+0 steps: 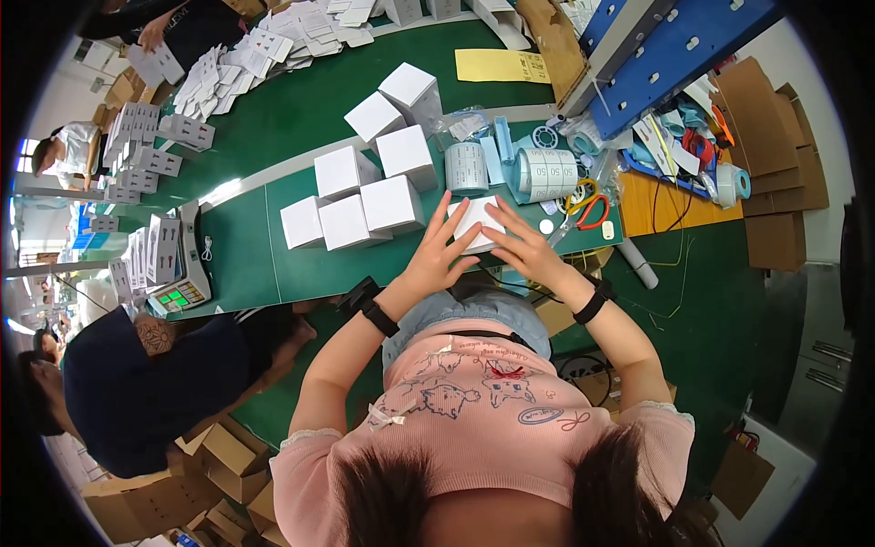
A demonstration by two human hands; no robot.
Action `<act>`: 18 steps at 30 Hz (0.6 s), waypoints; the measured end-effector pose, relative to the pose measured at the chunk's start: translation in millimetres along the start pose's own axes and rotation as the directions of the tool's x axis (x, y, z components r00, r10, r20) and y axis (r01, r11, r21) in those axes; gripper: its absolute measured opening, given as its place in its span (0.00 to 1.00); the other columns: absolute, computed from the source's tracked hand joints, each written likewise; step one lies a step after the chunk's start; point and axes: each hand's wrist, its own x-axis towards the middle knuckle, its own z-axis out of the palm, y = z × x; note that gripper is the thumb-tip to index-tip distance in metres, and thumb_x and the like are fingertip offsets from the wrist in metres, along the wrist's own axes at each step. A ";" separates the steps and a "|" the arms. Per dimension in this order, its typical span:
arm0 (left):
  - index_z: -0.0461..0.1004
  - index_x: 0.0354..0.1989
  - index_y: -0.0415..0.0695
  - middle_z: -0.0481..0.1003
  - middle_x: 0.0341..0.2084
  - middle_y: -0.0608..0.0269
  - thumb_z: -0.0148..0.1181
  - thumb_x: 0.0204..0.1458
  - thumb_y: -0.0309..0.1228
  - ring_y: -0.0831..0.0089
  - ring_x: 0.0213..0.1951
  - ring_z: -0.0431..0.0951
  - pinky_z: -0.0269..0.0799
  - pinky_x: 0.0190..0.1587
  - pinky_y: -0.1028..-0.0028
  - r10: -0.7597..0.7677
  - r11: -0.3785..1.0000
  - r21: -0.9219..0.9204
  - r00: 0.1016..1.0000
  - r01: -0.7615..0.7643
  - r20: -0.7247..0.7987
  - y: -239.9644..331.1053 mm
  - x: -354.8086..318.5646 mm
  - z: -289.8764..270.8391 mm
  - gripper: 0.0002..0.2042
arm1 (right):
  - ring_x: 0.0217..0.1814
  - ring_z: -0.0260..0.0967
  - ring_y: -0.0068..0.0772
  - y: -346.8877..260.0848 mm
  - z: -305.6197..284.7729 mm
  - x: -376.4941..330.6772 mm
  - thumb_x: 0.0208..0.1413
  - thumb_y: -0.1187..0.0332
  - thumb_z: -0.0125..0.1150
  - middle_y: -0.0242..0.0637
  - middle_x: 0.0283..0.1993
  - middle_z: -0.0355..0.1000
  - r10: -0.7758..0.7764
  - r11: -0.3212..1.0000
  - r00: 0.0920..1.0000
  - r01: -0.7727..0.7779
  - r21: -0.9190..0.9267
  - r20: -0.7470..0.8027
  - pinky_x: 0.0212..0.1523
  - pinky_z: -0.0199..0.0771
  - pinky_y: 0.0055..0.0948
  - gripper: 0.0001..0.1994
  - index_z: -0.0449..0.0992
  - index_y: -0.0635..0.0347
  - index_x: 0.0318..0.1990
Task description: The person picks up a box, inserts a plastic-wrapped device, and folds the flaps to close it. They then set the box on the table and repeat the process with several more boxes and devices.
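A small white box [478,219] lies on the green table [246,255] in front of me. My left hand [439,251] rests on its left side with the fingers spread. My right hand [521,244] covers its right and near side, fingers laid over the edge. Both hands grip the box between them. Each wrist wears a black band.
Several closed white boxes [365,178] are grouped to the left. Label rolls [545,173], a grey tape roll [467,167] and scissors [583,208] lie behind. A scale [182,292] stands at the left, beside a person in dark clothes [155,374]. Brown cartons [219,465] sit on the floor.
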 end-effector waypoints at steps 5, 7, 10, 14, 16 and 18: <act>0.68 0.50 0.37 0.60 0.57 0.47 0.61 0.43 0.27 0.49 0.61 0.56 0.52 0.58 0.47 0.059 0.974 0.214 0.996 -0.071 0.062 3.5 -6.2 6.5 0.22 | 0.62 0.55 0.59 5.5 15.1 -9.0 0.42 0.81 0.62 0.48 0.57 0.63 -0.064 0.998 0.989 0.066 0.009 -0.132 0.56 0.64 0.44 0.15 0.71 0.65 0.41; 0.67 0.49 0.33 0.63 0.55 0.49 0.59 0.45 0.26 0.52 0.60 0.58 0.52 0.58 0.47 0.120 0.929 0.336 0.986 -0.152 0.114 4.4 -9.7 8.7 0.21 | 0.61 0.56 0.60 3.4 20.5 -10.6 0.42 0.81 0.62 0.48 0.56 0.64 -0.084 0.996 0.980 0.084 -0.003 -0.179 0.56 0.64 0.44 0.14 0.71 0.65 0.40; 0.68 0.47 0.30 0.64 0.54 0.50 0.59 0.45 0.26 0.54 0.60 0.60 0.51 0.58 0.46 0.141 0.925 0.341 0.985 -0.169 0.103 3.3 -10.0 8.4 0.20 | 0.58 0.61 0.59 -0.8 25.0 -14.2 0.41 0.82 0.62 0.48 0.52 0.67 -0.099 0.989 0.968 0.071 -0.127 -0.231 0.53 0.67 0.42 0.15 0.69 0.65 0.39; 0.69 0.44 0.31 0.65 0.53 0.52 0.59 0.46 0.26 0.55 0.59 0.61 0.51 0.58 0.46 0.195 0.918 0.334 0.976 -0.216 0.095 5.8 -3.8 6.2 0.17 | 0.59 0.60 0.58 0.4 32.8 -21.4 0.41 0.83 0.62 0.47 0.52 0.67 -0.080 0.994 0.955 0.054 -0.099 -0.285 0.53 0.66 0.41 0.17 0.69 0.65 0.41; 0.70 0.43 0.31 0.65 0.53 0.53 0.59 0.46 0.26 0.56 0.59 0.61 0.51 0.58 0.46 0.219 0.913 0.331 0.971 -0.238 0.097 8.2 -0.4 4.2 0.16 | 0.59 0.60 0.57 -3.3 31.1 -20.9 0.41 0.82 0.62 0.47 0.52 0.67 -0.042 0.998 0.953 0.023 -0.064 -0.300 0.54 0.66 0.41 0.17 0.69 0.64 0.41; 0.71 0.40 0.32 0.66 0.52 0.53 0.59 0.46 0.26 0.55 0.58 0.62 0.52 0.58 0.46 0.131 0.975 0.174 0.990 -0.140 0.061 12.5 4.1 2.8 0.14 | 0.58 0.60 0.56 -8.2 28.4 -21.9 0.42 0.79 0.62 0.46 0.51 0.66 0.041 0.999 0.945 -0.040 0.010 -0.324 0.54 0.64 0.42 0.17 0.69 0.63 0.42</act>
